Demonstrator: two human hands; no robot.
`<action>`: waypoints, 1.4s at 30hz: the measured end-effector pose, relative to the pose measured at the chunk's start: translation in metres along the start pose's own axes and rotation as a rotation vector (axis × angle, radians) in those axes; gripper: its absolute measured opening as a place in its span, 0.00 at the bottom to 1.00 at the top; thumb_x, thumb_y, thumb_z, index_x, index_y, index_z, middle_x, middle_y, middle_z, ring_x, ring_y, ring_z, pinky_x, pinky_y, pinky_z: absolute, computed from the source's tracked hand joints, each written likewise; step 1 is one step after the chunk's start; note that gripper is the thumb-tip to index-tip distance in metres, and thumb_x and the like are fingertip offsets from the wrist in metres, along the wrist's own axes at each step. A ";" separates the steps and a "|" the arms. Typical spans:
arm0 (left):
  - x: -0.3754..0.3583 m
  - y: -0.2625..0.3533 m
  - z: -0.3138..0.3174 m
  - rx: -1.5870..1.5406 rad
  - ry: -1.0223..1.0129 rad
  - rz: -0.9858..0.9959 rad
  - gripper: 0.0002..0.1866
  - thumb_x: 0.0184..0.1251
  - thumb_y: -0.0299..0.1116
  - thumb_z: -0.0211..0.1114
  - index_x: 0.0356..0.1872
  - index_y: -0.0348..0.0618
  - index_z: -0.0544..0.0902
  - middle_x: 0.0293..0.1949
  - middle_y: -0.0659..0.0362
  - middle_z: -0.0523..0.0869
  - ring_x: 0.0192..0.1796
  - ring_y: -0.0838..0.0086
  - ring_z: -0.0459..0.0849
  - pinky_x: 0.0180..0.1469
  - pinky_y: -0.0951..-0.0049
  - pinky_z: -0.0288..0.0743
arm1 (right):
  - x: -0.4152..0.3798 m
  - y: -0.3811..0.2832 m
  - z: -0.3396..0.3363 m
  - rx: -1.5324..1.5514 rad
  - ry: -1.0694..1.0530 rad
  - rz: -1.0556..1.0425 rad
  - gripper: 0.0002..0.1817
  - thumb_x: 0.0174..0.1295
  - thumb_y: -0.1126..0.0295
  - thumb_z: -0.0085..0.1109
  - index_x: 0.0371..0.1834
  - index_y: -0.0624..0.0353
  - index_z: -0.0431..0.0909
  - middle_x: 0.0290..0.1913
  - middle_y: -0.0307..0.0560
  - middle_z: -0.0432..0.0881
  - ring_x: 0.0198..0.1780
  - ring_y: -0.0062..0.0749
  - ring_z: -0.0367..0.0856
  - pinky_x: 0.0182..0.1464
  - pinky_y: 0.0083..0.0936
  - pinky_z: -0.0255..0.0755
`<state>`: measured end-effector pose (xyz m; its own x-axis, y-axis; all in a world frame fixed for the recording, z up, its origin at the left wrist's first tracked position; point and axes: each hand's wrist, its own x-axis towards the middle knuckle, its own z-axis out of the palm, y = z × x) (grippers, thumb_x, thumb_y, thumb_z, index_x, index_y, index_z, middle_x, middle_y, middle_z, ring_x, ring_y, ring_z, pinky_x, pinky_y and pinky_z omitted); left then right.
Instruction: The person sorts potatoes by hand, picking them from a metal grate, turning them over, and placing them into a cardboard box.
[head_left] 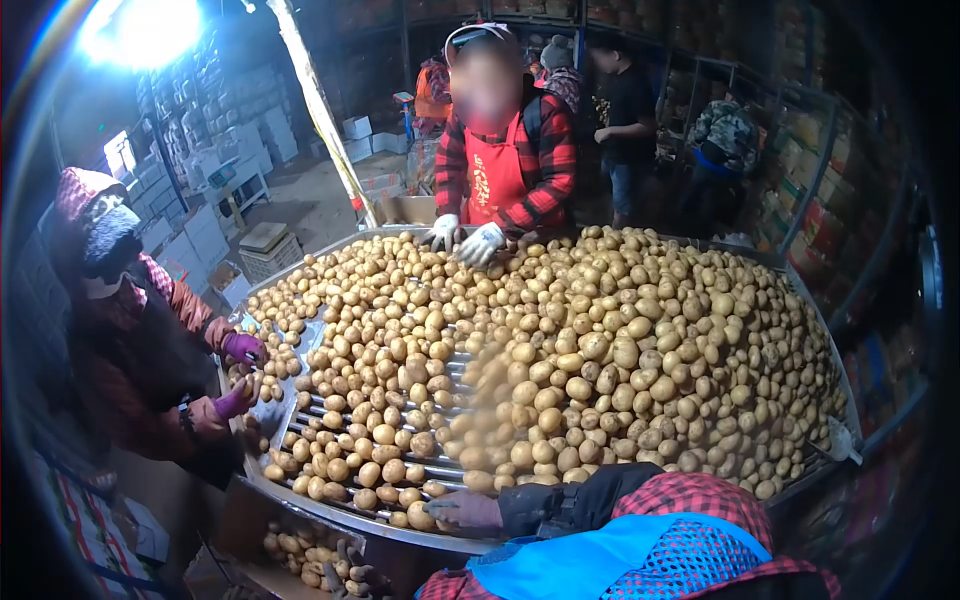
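Observation:
My right hand (pixel 468 509), in a dull purple glove with a dark sleeve, reaches left across the near edge of the sorting table. Its fingers close at a potato (pixel 420 516); part of the grip is hidden. Low at the left, my left hand (pixel 348 578) in a grey glove is over a cardboard box (pixel 245 525) holding potatoes (pixel 300 552). Its fingers look spread, though dim and partly cut off by the frame. Many loose potatoes (pixel 640 350) cover the metal roller table (pixel 440 462), heaped higher on the right. My blue apron (pixel 590 555) fills the bottom edge.
Across the table, a co-worker in a red apron (pixel 492 180) has white-gloved hands on potatoes. Another in purple gloves (pixel 240 350) handles potatoes at the left side. A flat scoop (pixel 843 440) lies at the right rim. A pole (pixel 320 110) stands behind; stacked sacks line the walls.

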<state>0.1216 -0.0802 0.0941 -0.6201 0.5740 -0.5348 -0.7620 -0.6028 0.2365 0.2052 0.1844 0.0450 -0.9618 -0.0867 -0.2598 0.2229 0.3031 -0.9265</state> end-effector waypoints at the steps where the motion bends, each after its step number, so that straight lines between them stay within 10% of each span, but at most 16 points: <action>1: 0.000 0.000 0.000 -0.002 0.000 0.001 0.19 0.72 0.50 0.49 0.55 0.50 0.68 0.50 0.54 0.78 0.40 0.65 0.80 0.39 0.66 0.76 | 0.002 0.006 0.000 -0.017 0.008 -0.047 0.25 0.72 0.50 0.51 0.64 0.53 0.77 0.52 0.52 0.85 0.51 0.39 0.83 0.55 0.35 0.76; 22: 0.001 0.003 0.018 0.058 0.019 0.047 0.24 0.78 0.45 0.49 0.69 0.49 0.64 0.59 0.53 0.78 0.40 0.69 0.82 0.35 0.73 0.80 | 0.020 0.028 0.005 -0.016 -0.080 0.154 0.26 0.72 0.48 0.50 0.64 0.52 0.77 0.57 0.51 0.83 0.51 0.41 0.83 0.52 0.35 0.77; 24: -0.004 0.006 0.012 0.034 0.009 0.062 0.24 0.79 0.45 0.49 0.70 0.49 0.64 0.60 0.53 0.78 0.40 0.69 0.82 0.35 0.74 0.80 | 0.028 0.067 0.020 -0.486 0.136 -0.422 0.22 0.73 0.53 0.49 0.61 0.55 0.78 0.53 0.51 0.83 0.51 0.38 0.83 0.50 0.35 0.78; 28: -0.030 0.006 -0.018 -0.133 -0.148 0.110 0.25 0.80 0.44 0.50 0.73 0.49 0.63 0.61 0.53 0.78 0.39 0.70 0.82 0.34 0.75 0.81 | 0.022 0.067 0.016 0.352 -0.151 -0.319 0.11 0.68 0.69 0.50 0.49 0.57 0.78 0.46 0.48 0.80 0.45 0.38 0.79 0.50 0.31 0.76; 30: -0.042 -0.005 -0.026 -0.269 -0.463 0.078 0.26 0.80 0.43 0.50 0.74 0.48 0.62 0.62 0.52 0.78 0.39 0.70 0.82 0.34 0.76 0.81 | 0.009 0.027 -0.004 -0.674 0.188 -0.903 0.10 0.61 0.73 0.55 0.45 0.58 0.77 0.44 0.46 0.81 0.43 0.35 0.80 0.46 0.31 0.77; 31: -0.040 -0.009 -0.027 -0.309 -0.595 0.067 0.26 0.80 0.43 0.50 0.74 0.48 0.62 0.63 0.52 0.78 0.39 0.70 0.82 0.34 0.76 0.82 | 0.000 -0.005 -0.013 -0.517 -0.077 -0.631 0.08 0.56 0.71 0.56 0.39 0.56 0.77 0.47 0.49 0.81 0.48 0.43 0.81 0.50 0.32 0.78; 32: -0.042 -0.012 -0.030 -0.330 -0.629 0.084 0.27 0.81 0.43 0.50 0.75 0.48 0.62 0.63 0.52 0.78 0.39 0.70 0.83 0.34 0.77 0.82 | -0.005 -0.014 -0.014 -0.645 0.157 -0.745 0.09 0.57 0.71 0.57 0.42 0.55 0.80 0.52 0.50 0.82 0.51 0.42 0.82 0.50 0.31 0.79; 34: -0.065 -0.014 -0.011 -0.306 -0.241 0.156 0.23 0.80 0.40 0.52 0.70 0.46 0.68 0.48 0.55 0.83 0.31 0.75 0.78 0.27 0.79 0.78 | 0.002 0.035 -0.012 -0.379 0.106 -0.570 0.17 0.67 0.68 0.58 0.58 0.58 0.80 0.55 0.47 0.82 0.48 0.36 0.82 0.46 0.30 0.78; 35: -0.065 -0.014 -0.020 -0.337 -0.312 0.144 0.23 0.80 0.41 0.53 0.70 0.46 0.69 0.52 0.52 0.83 0.35 0.69 0.81 0.29 0.77 0.80 | -0.006 0.003 -0.015 0.154 0.001 -0.007 0.18 0.72 0.64 0.55 0.60 0.58 0.79 0.52 0.45 0.83 0.49 0.30 0.82 0.47 0.27 0.77; 38: -0.067 -0.016 -0.046 -0.543 -0.331 0.186 0.24 0.79 0.41 0.54 0.70 0.45 0.70 0.57 0.48 0.81 0.45 0.61 0.84 0.36 0.72 0.84 | -0.004 -0.015 -0.020 -0.119 0.036 -0.402 0.20 0.74 0.62 0.53 0.60 0.65 0.78 0.50 0.45 0.85 0.51 0.28 0.81 0.55 0.24 0.74; 42: -0.086 -0.016 -0.049 -0.579 -0.161 0.411 0.23 0.74 0.37 0.60 0.67 0.41 0.72 0.63 0.46 0.77 0.63 0.51 0.78 0.60 0.55 0.81 | 0.000 -0.030 -0.029 0.081 0.016 -0.083 0.22 0.74 0.61 0.52 0.63 0.67 0.76 0.55 0.49 0.83 0.56 0.29 0.80 0.59 0.25 0.72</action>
<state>0.1960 -0.1467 0.0967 -0.8887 0.2861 -0.3583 -0.2687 -0.9582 -0.0986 0.1936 0.2031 0.0806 -0.9797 -0.0936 -0.1773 0.1536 0.2178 -0.9638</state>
